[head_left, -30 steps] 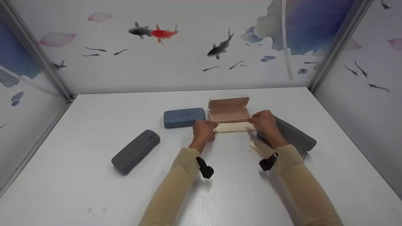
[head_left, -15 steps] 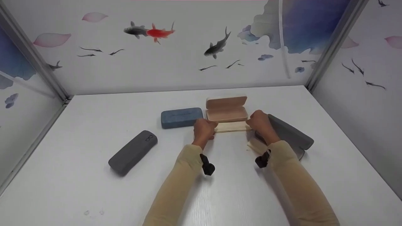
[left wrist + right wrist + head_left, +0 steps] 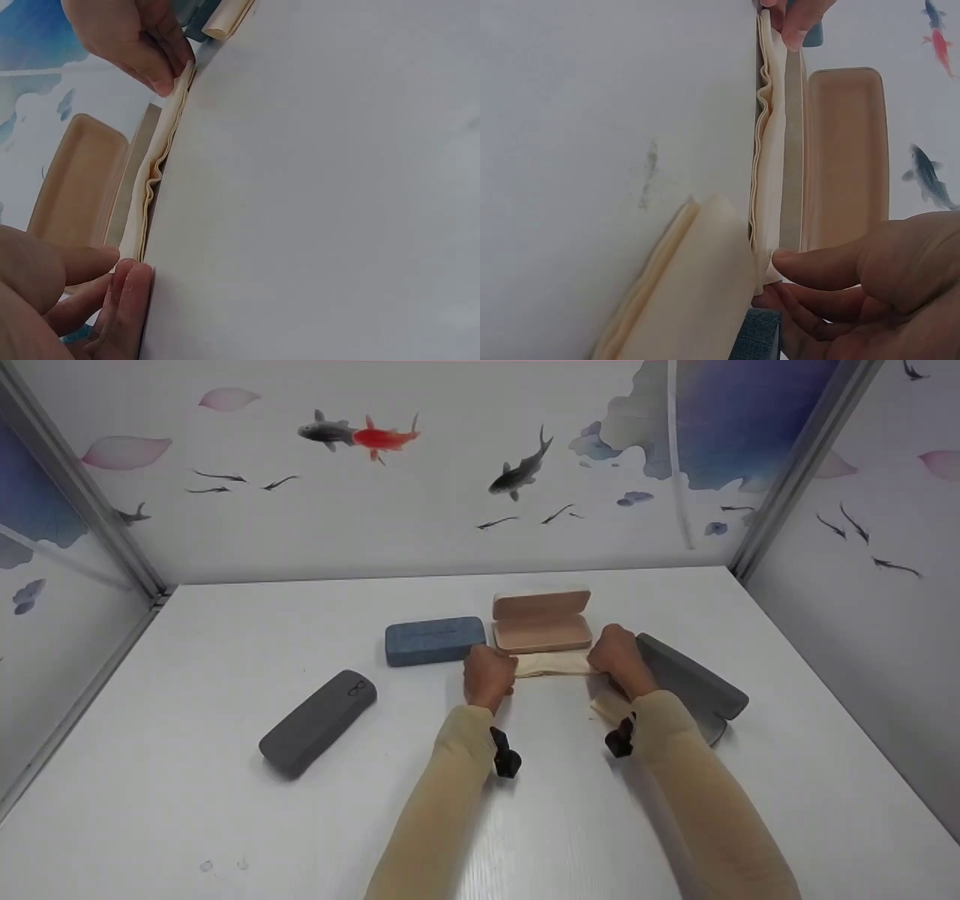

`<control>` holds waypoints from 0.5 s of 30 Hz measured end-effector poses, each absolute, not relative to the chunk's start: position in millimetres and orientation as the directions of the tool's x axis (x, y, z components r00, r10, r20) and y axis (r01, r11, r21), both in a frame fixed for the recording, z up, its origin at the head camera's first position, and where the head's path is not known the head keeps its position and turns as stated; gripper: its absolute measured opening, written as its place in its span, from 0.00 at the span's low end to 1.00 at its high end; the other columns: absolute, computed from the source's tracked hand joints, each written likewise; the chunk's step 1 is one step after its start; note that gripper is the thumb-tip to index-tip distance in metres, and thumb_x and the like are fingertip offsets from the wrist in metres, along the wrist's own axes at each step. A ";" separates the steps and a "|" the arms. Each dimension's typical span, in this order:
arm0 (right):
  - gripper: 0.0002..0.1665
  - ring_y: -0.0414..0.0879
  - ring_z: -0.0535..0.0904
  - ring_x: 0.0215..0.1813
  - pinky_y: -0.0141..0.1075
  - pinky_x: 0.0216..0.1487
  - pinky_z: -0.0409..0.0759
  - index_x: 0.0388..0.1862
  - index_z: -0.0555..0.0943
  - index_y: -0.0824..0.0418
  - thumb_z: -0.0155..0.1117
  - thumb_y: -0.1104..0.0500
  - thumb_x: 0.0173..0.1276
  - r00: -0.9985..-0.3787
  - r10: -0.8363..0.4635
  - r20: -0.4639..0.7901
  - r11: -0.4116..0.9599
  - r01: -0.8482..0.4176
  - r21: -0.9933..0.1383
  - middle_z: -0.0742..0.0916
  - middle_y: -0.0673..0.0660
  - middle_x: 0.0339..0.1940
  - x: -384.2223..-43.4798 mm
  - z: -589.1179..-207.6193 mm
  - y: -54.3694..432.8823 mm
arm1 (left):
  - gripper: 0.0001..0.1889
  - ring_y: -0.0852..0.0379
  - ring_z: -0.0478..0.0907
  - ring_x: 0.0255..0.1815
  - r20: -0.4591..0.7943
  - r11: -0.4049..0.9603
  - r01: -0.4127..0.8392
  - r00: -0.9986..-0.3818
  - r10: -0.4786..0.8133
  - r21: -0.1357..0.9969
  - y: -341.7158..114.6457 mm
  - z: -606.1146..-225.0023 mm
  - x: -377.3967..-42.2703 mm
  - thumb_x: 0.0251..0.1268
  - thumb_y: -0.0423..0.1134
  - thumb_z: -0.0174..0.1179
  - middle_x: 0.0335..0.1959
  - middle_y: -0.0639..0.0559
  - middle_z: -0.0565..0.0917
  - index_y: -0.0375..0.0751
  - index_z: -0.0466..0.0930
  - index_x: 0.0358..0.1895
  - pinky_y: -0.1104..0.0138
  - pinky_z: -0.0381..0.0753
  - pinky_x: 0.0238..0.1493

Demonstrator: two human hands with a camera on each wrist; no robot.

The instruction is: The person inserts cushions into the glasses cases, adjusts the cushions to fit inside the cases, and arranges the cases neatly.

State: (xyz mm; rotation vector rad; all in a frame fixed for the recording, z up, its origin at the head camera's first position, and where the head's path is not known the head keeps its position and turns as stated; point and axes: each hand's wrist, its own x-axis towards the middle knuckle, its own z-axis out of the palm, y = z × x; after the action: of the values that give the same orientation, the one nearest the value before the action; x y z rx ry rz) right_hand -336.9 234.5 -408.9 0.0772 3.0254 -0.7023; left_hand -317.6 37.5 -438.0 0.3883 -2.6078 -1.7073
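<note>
A folded cream cloth (image 3: 555,664) stretches between the two hands, in front of an open glasses case (image 3: 544,637) with a peach-coloured inside. My left hand (image 3: 489,673) pinches its left end between thumb and fingers. At the opposite end my right hand (image 3: 622,658) pinches the cloth, thumb on top in the right wrist view. The cloth's layers show along its near edge, wavy near the middle in the left wrist view. Beside my right wrist lies an open grey glasses case (image 3: 694,679), partly hidden by the arm. A second folded cream cloth (image 3: 694,285) sits at it.
A closed blue glasses case (image 3: 435,641) lies just left of the open peach one, close to my left hand. Farther left is a closed dark grey glasses case (image 3: 319,724) with a glasses mark. Printed panels border the white table (image 3: 247,652) at the back and sides.
My right hand has lowered from the cloth's right corner to grip its end. The left hand has turned slightly, and the cloth has gone from flat to a little rumpled.
</note>
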 end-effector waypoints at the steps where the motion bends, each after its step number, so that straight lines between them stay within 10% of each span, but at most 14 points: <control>1: 0.12 0.51 0.63 0.27 0.35 0.26 0.63 0.14 0.60 0.57 0.46 0.73 0.44 -0.998 0.037 -0.047 0.905 0.054 -0.422 0.67 0.55 0.19 -337.6 -409.6 234.0 | 0.10 0.61 0.73 0.08 -0.121 0.386 -0.195 -0.971 -0.208 0.902 37.6 -438.3 -317.0 0.67 0.32 0.59 0.10 0.54 0.75 0.36 0.84 0.27 0.73 0.72 0.12; 9: 0.14 0.50 0.63 0.26 0.34 0.23 0.61 0.12 0.60 0.57 0.45 0.74 0.43 -0.994 0.046 -0.095 0.901 0.082 -0.426 0.66 0.55 0.17 -338.8 -406.4 232.0 | 0.21 0.61 0.64 0.12 -0.031 0.448 -0.129 -0.975 -0.220 0.885 38.4 -437.8 -314.8 0.63 0.29 0.53 0.08 0.58 0.65 0.47 0.63 0.11 0.69 0.60 0.14; 15: 0.18 0.46 0.61 0.22 0.32 0.22 0.60 0.09 0.59 0.54 0.45 0.73 0.46 -0.993 0.033 -0.109 0.859 0.084 -0.504 0.63 0.49 0.12 -334.6 -401.6 233.7 | 0.20 0.58 0.64 0.18 -0.025 0.474 -0.137 -0.972 -0.234 0.870 37.4 -430.9 -311.4 0.60 0.33 0.58 0.11 0.57 0.68 0.47 0.67 0.10 0.67 0.59 0.18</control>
State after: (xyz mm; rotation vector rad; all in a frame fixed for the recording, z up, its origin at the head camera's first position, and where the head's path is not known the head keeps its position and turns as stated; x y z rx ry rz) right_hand -334.6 233.7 -401.6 0.0926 2.9355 -0.8030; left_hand -311.4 37.4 -430.9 0.3296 -2.6123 -1.5282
